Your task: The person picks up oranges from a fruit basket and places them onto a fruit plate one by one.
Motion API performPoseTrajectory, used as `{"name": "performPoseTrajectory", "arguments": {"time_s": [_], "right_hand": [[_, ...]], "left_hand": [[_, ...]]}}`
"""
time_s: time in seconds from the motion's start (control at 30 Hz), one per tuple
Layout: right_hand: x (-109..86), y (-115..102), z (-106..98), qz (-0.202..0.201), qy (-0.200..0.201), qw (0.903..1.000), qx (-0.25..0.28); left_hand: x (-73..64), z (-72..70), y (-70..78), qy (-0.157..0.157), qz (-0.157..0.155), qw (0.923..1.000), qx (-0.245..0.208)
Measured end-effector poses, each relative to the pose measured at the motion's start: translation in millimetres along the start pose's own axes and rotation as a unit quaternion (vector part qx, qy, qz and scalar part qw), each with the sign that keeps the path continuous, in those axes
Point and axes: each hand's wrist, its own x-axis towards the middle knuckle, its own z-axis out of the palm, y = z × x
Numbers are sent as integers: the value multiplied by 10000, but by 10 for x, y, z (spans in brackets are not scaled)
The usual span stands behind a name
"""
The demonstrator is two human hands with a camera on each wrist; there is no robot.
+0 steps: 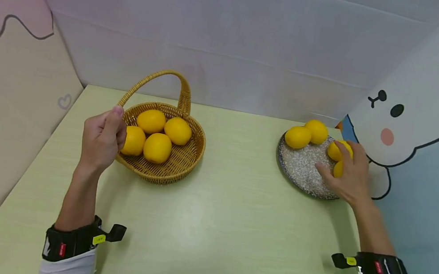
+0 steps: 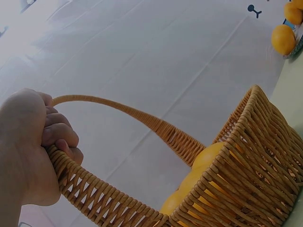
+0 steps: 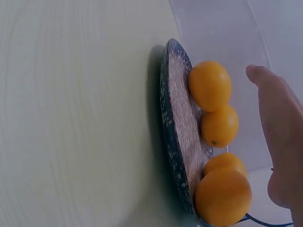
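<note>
My left hand (image 1: 100, 138) grips the handle (image 1: 162, 74) of a woven wicker basket (image 1: 184, 164), its fingers wrapped round it in the left wrist view. Inside the basket lie several yellow-orange oranges (image 1: 157, 148). On the right, my right hand (image 1: 350, 175) is over the edge of a speckled grey plate (image 1: 305, 166), thumb and fingers spread apart. Two oranges under it, one farther back (image 1: 335, 151) and one nearer (image 3: 223, 197), are partly hidden by the hand in the head view. Another pair of oranges (image 1: 298, 137) sits at the plate's back left.
Basket and plate stand well apart on a pale green table (image 1: 210, 225). A white cloth wall (image 1: 233, 44) rises behind the table's back edge. To the right is a panel with a cartoon animal (image 1: 416, 99). Black straps (image 1: 384, 269) with small cameras circle both wrists.
</note>
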Motion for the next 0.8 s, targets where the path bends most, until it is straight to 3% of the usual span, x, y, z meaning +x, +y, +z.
{"name": "performPoseTrajectory", "arguments": {"time_s": [0.43, 0.8], "right_hand": [[314, -548, 357, -955, -288, 9944, 362], [696, -1287, 798, -1685, -850, 9812, 413]], "left_hand": [[-1, -12, 1, 6, 20, 10000, -8], [-6, 9, 9, 54, -6, 9999, -142]]}}
